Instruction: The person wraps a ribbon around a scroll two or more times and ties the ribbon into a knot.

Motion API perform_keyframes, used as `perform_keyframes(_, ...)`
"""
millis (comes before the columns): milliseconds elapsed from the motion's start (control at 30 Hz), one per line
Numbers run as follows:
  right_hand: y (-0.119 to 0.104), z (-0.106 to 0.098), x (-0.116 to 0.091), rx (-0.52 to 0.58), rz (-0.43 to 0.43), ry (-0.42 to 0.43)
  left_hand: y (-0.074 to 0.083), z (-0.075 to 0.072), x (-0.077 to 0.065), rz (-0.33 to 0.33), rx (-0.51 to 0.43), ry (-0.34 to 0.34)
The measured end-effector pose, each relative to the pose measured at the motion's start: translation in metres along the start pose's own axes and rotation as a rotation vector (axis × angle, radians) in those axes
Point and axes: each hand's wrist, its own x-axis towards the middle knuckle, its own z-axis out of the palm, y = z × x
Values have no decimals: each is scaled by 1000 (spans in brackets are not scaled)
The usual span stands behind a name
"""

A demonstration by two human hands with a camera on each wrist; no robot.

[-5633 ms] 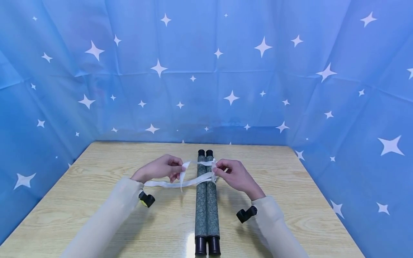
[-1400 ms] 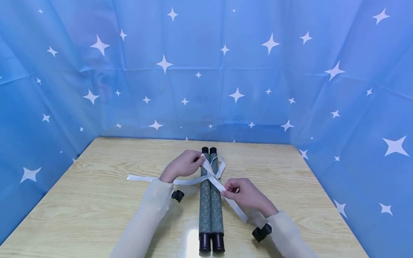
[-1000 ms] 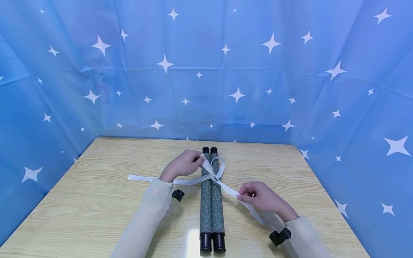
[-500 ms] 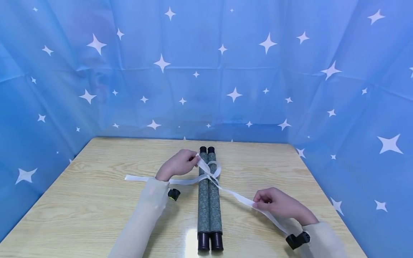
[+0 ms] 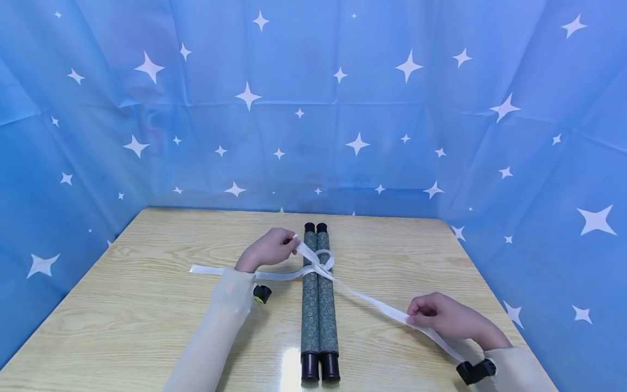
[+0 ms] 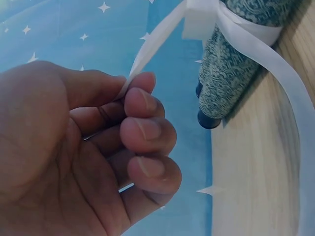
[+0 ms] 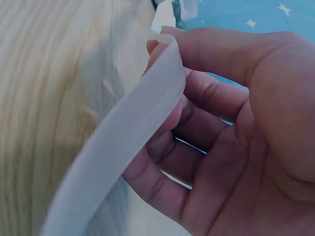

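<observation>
A scroll [image 5: 310,316] of two grey-green patterned rolls with dark end knobs lies lengthwise on the table. White ribbon [image 5: 374,302] wraps its upper part, with a small loop [image 5: 330,260] standing over the right roll. My left hand [image 5: 271,250] pinches one ribbon part between thumb and index finger, just left of the scroll; the left wrist view shows the pinch closely. Far to the right, my right hand [image 5: 448,316] pinches the other ribbon part, stretched taut from the knot; its tail [image 7: 106,152] hangs past the fingers. Another ribbon tail [image 5: 206,270] lies leftward, partly hidden behind the left forearm.
The pale wooden table [image 5: 122,305] extends on both sides of the scroll. A blue curtain [image 5: 303,136] with white stars stands behind it and along the sides. Small black cameras [image 5: 262,294] sit at both wrists.
My right hand has drawn its ribbon part away to the lower right. The left hand has shifted slightly left, and the loop over the scroll has become smaller.
</observation>
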Motion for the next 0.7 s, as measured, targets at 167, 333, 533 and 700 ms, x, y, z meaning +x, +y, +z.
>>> perform_keyframes(167, 8, -3, -8, 10, 19, -15, -14, 1, 0, -43, -47, -27)
perform_keyframes(333, 13, -7, -16, 14, 16, -25, -26, 6, 1, -114, -99, -56)
perform_keyframes(533, 10, -12, -17, -91, 74, 20, -29, 13, 2, -173, -111, -67)
perform_keyframes(700, 2, -14, -11, -188, 108, 115, -26, 15, 3, -221, -45, -27)
